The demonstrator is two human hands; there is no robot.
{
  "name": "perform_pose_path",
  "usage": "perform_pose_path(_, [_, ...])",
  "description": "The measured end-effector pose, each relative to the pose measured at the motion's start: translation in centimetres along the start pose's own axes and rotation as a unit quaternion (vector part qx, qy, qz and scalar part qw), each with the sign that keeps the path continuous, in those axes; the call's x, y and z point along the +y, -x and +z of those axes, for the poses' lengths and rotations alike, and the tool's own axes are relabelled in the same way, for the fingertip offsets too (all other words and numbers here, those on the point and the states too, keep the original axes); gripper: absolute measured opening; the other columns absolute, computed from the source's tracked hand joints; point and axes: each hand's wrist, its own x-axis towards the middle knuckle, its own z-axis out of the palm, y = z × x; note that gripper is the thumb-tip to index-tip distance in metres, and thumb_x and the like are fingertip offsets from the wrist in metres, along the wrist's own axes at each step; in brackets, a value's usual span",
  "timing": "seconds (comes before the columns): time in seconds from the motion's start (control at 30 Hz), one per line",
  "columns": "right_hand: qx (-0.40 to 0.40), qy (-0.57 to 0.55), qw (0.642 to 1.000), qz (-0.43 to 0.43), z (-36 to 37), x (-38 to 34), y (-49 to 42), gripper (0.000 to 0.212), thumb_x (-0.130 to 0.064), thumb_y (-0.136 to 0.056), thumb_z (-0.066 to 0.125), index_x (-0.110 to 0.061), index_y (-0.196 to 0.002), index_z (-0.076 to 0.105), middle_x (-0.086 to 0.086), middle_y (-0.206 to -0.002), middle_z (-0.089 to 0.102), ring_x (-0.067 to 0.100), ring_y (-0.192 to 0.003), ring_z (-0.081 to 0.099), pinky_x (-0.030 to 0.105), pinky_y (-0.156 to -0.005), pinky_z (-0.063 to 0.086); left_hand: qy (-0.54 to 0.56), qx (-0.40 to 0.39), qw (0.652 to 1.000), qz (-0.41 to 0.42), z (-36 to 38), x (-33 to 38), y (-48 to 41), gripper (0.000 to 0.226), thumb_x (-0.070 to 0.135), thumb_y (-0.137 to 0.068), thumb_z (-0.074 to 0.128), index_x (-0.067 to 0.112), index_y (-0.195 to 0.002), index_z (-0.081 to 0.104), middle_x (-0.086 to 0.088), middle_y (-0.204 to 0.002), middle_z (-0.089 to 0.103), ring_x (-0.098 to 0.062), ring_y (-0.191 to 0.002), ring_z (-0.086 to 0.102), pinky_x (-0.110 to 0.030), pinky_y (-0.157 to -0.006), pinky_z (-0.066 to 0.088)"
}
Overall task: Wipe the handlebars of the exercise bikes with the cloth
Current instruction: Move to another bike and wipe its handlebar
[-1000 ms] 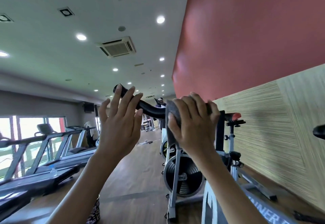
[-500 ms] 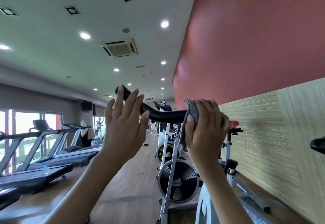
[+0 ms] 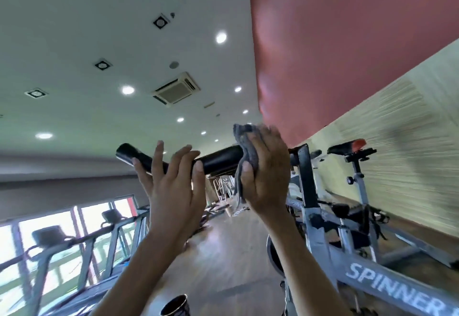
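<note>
A black handlebar (image 3: pixel 218 160) of a grey exercise bike (image 3: pixel 387 283) runs across the middle of the view at head height. My right hand (image 3: pixel 265 174) presses a grey cloth (image 3: pixel 244 166) around the bar near its stem; the cloth wraps over the bar and hangs below it. My left hand (image 3: pixel 171 189) is raised against the bar's left part, fingers spread and resting on it, not closed around it. The bar's left end (image 3: pixel 125 153) sticks out past my fingers.
A second bike with a red-tipped saddle (image 3: pixel 347 147) stands behind, along the striped wall (image 3: pixel 409 147). Treadmills (image 3: pixel 74 253) line the windows at left. A wooden floor aisle (image 3: pixel 223 253) runs between. A dark cup rim (image 3: pixel 175 305) shows at the bottom edge.
My right hand has slid the cloth rightward along the bar toward the stem. The view has tilted and moved closer; my left hand stays spread against the bar.
</note>
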Motion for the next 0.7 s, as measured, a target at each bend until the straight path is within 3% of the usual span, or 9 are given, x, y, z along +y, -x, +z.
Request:
perform_pose_path(0.07, [0.052,-0.118,0.972,0.198,0.5,1.0,-0.3,0.047,-0.033,-0.099,0.026,-0.006,-0.129,0.052,0.012,-0.125,0.060,0.026,-0.114,0.058,0.052,-0.093,0.049,0.004,0.006,1.000,0.009,0.2,-0.2,0.0,0.046,0.039,-0.101,0.018,0.023,-0.121,0.057,0.005,-0.134,0.055,-0.026,-0.146,0.020,-0.063,-0.115,0.001])
perform_pose_path(0.1, [0.072,-0.149,0.953,0.254,0.9,0.6,-0.4,0.046,-0.036,-0.100,0.025,-0.012,-0.128,0.052,0.007,-0.120,0.060,0.025,-0.106,0.059,0.053,-0.087,0.051,0.007,0.009,1.000,0.010,0.1,-0.3,0.0,0.047,0.039,-0.101,0.018,0.022,-0.121,0.057,0.005,-0.135,0.055,-0.026,-0.146,0.021,-0.063,-0.115,0.002])
perform_pose_path(0.17, [0.079,-0.161,0.956,0.232,1.3,-1.1,-0.1,0.039,-0.036,-0.101,0.026,-0.018,-0.126,0.050,0.005,-0.123,0.057,0.030,-0.116,0.055,0.054,-0.098,0.046,0.008,0.019,1.000,0.010,0.3,-0.3,-0.1,0.050,0.039,-0.101,0.017,0.021,-0.122,0.059,0.004,-0.135,0.055,-0.025,-0.144,0.023,-0.064,-0.114,0.005])
perform_pose_path(0.23, [0.072,-0.127,0.981,0.127,1.5,-1.7,0.7,0.040,-0.036,-0.102,0.026,-0.015,-0.131,0.044,0.011,-0.136,0.051,0.033,-0.137,0.039,0.046,-0.116,0.030,0.004,0.024,1.000,0.014,0.4,-0.2,0.0,0.051,0.039,-0.101,0.017,0.020,-0.124,0.058,0.002,-0.135,0.055,-0.025,-0.142,0.026,-0.065,-0.113,0.008])
perform_pose_path(0.3, [0.080,-0.117,0.986,0.089,2.0,-0.6,0.7,0.041,-0.035,-0.101,0.028,-0.013,-0.134,0.040,0.012,-0.142,0.045,0.034,-0.141,0.033,0.043,-0.118,0.026,0.010,0.026,1.000,0.012,0.4,-0.2,0.0,0.051,0.038,-0.101,0.017,0.020,-0.127,0.057,0.002,-0.136,0.055,-0.024,-0.141,0.028,-0.064,-0.114,0.007])
perform_pose_path(0.43, [0.151,-0.188,0.952,0.190,3.0,-0.6,0.2,0.037,-0.026,-0.098,0.029,-0.012,-0.130,0.040,0.017,-0.140,0.045,0.038,-0.138,0.035,0.045,-0.116,0.030,0.015,0.030,0.999,0.017,0.6,-0.1,0.1,0.050,0.037,-0.102,0.017,0.019,-0.128,0.056,0.001,-0.135,0.055,-0.025,-0.139,0.030,-0.064,-0.113,0.008])
perform_pose_path(0.57, [0.149,-0.139,0.977,0.066,3.6,-0.8,1.0,0.043,-0.037,-0.103,0.024,-0.009,-0.131,0.040,0.016,-0.142,0.040,0.042,-0.139,0.031,0.046,-0.118,0.026,0.010,0.039,0.999,0.018,0.6,0.1,0.2,0.050,0.038,-0.102,0.016,0.020,-0.128,0.055,0.003,-0.133,0.055,-0.025,-0.138,0.032,-0.063,-0.113,0.011])
perform_pose_path(0.6, [0.153,-0.156,0.972,0.084,3.8,-0.1,1.0,0.044,-0.041,-0.103,0.022,-0.011,-0.131,0.040,0.015,-0.141,0.039,0.041,-0.138,0.033,0.050,-0.116,0.029,0.013,0.038,0.999,0.015,0.7,0.2,0.2,0.051,0.038,-0.102,0.015,0.020,-0.128,0.055,0.004,-0.133,0.055,-0.024,-0.138,0.031,-0.061,-0.114,0.008])
perform_pose_path(0.7, [0.178,-0.251,0.919,0.247,3.9,0.2,0.5,0.048,-0.052,-0.102,0.019,-0.020,-0.131,0.040,0.020,-0.136,0.045,0.042,-0.131,0.042,0.058,-0.104,0.040,0.014,0.037,0.999,0.012,0.7,0.2,0.2,0.052,0.040,-0.102,0.014,0.020,-0.128,0.054,0.005,-0.133,0.053,-0.024,-0.139,0.030,-0.058,-0.116,0.004])
